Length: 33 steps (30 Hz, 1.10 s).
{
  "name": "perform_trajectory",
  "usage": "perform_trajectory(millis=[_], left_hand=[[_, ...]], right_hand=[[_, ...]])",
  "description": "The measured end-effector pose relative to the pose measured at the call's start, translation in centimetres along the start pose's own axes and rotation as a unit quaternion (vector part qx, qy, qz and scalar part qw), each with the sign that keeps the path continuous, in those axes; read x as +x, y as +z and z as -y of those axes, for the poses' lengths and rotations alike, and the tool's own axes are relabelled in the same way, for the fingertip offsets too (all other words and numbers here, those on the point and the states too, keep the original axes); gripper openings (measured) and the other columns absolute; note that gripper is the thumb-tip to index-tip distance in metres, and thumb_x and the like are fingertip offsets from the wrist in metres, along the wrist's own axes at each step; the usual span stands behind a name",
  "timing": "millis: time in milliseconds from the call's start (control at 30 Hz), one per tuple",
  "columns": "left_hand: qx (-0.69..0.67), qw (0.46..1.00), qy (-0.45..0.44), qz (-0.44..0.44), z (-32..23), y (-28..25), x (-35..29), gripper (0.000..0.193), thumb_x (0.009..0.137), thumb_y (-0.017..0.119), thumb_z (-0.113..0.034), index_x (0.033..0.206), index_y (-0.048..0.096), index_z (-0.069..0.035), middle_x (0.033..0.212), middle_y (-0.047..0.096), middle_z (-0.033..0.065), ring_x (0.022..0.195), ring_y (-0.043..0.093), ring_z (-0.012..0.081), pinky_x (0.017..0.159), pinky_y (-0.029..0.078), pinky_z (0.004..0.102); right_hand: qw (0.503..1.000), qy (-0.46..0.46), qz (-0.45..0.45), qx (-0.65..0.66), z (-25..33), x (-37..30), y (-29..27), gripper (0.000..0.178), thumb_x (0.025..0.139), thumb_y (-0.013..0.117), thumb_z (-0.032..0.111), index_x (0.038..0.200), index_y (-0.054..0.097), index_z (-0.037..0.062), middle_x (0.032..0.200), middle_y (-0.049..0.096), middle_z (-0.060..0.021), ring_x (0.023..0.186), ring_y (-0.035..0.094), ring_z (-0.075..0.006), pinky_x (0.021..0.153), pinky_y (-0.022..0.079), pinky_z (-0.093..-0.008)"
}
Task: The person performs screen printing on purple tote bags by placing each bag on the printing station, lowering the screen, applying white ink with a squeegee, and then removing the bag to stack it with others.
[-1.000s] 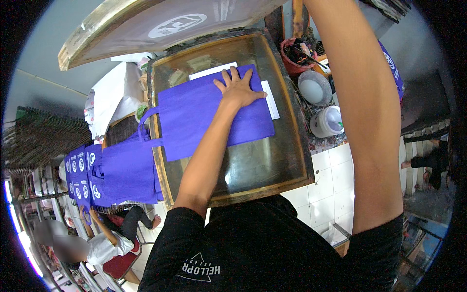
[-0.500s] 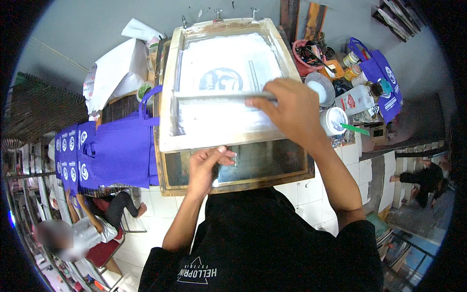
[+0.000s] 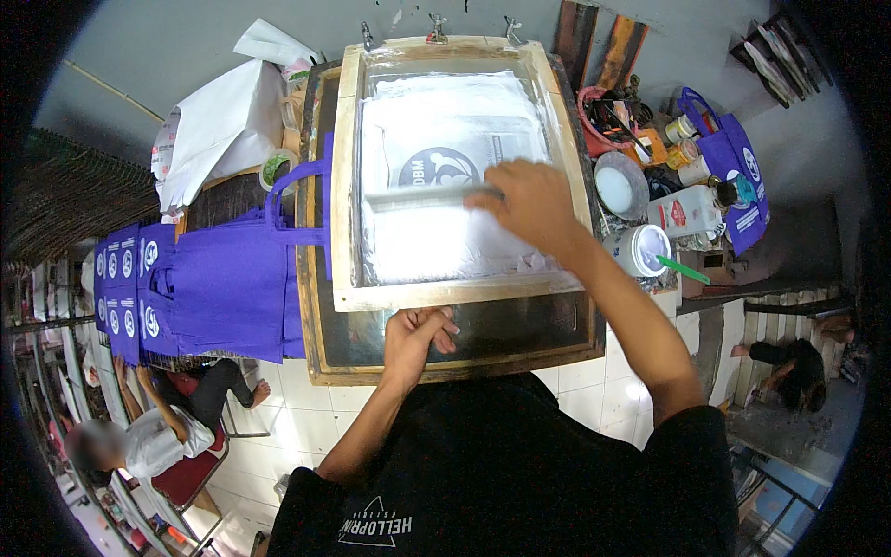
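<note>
In my right hand [image 3: 535,209] is a long, pale squeegee [image 3: 418,196], gripped by its right end. It lies crosswise over the mesh of a wooden screen printing frame [image 3: 455,293], where white ink [image 3: 408,251] is smeared. A round dark emblem [image 3: 429,168] shows just beyond the squeegee. My left hand [image 3: 415,343], fingers curled in and nothing visible in them, is at the frame's near edge, over a dark wood-edged board [image 3: 520,332]. From under the frame's left side comes the handle [image 3: 288,181] of a purple bag; the rest of that bag is hidden.
Three metal clamps [image 3: 436,30] stand along the frame's far edge. Printed purple bags [image 3: 227,278] lie at left, beside a white-covered bundle [image 3: 218,125]. To the right are a white tub [image 3: 640,249] with a green stick, a bowl [image 3: 617,181] and bottles. Two people sit farther off.
My left thumb has come off the frame's near edge, and the fingers have curled in below it. The squeegee stays across the mesh in my right hand. The whole view has shifted slightly.
</note>
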<state>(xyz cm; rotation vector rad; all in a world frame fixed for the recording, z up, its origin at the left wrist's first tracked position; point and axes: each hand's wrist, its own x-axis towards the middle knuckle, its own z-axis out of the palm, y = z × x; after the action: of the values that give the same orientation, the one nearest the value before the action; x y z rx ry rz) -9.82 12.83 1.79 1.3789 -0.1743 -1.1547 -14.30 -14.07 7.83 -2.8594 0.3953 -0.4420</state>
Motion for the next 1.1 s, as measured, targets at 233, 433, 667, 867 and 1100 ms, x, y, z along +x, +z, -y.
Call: perform_trajectory(millis=[233, 433, 667, 867, 1100], left_hand=[[-0.094, 0.992, -0.077, 0.042, -1.3, -1.0, 0.1, 0.030, 0.095, 0.062, -0.015, 0.109, 0.065, 0.010, 0.099, 0.073, 0.0249, 0.078, 0.074, 0.0282, 0.072, 0.061, 0.0348], [-0.232, 0.958, -0.139, 0.098, -3.1, -1.0, -0.9, 0.041, 0.096, 0.059, -0.015, 0.127, 0.058, 0.013, 0.120, 0.069, 0.0306, 0.110, 0.071, 0.0345, 0.093, 0.060, 0.0399], [0.267, 0.938, 0.215, 0.059, -12.5, -0.2, 5.4, 0.030, 0.100, 0.065, -0.019, 0.125, 0.069, -0.005, 0.119, 0.074, 0.0122, 0.100, 0.071, 0.0232, 0.090, 0.055, 0.0360], [0.538, 0.657, 0.511, -0.131, -19.6, -1.6, 17.7, 0.033, 0.087, 0.073, -0.017, 0.116, 0.071, -0.002, 0.119, 0.070, 0.0212, 0.110, 0.065, 0.0390, 0.097, 0.050, 0.0442], [0.563, 0.754, 0.326, -0.093, -18.5, -1.2, 14.1, 0.028, 0.087, 0.076, -0.025, 0.104, 0.077, -0.002, 0.096, 0.073, 0.0229, 0.088, 0.072, 0.0369, 0.080, 0.054, 0.0420]], right_hand=[[0.998, 0.058, 0.007, -0.023, -8.5, 12.5, 1.8, 0.074, 0.075, 0.075, 0.071, 0.113, 0.076, 0.0070, 0.089, 0.074, -0.0176, 0.089, 0.071, -0.0361, 0.078, 0.054, -0.0451], [0.993, 0.097, 0.059, -0.023, -9.2, 16.4, 0.3, 0.077, 0.073, 0.074, 0.072, 0.116, 0.076, 0.0083, 0.099, 0.075, -0.0190, 0.097, 0.071, -0.0362, 0.086, 0.054, -0.0464], [0.989, 0.104, -0.022, -0.104, -7.3, 12.7, 2.0, 0.072, 0.078, 0.070, 0.075, 0.106, 0.078, 0.0086, 0.095, 0.075, -0.0167, 0.089, 0.073, -0.0326, 0.075, 0.056, -0.0462], [0.991, 0.067, -0.058, -0.102, -5.2, 10.0, 2.5, 0.066, 0.084, 0.064, 0.071, 0.096, 0.076, 0.0072, 0.090, 0.074, -0.0122, 0.089, 0.072, -0.0300, 0.073, 0.057, -0.0452], [0.993, 0.073, -0.001, -0.091, -2.7, 5.7, 1.3, 0.063, 0.085, 0.066, 0.067, 0.097, 0.076, 0.0067, 0.088, 0.072, -0.0124, 0.086, 0.072, -0.0300, 0.073, 0.057, -0.0443]])
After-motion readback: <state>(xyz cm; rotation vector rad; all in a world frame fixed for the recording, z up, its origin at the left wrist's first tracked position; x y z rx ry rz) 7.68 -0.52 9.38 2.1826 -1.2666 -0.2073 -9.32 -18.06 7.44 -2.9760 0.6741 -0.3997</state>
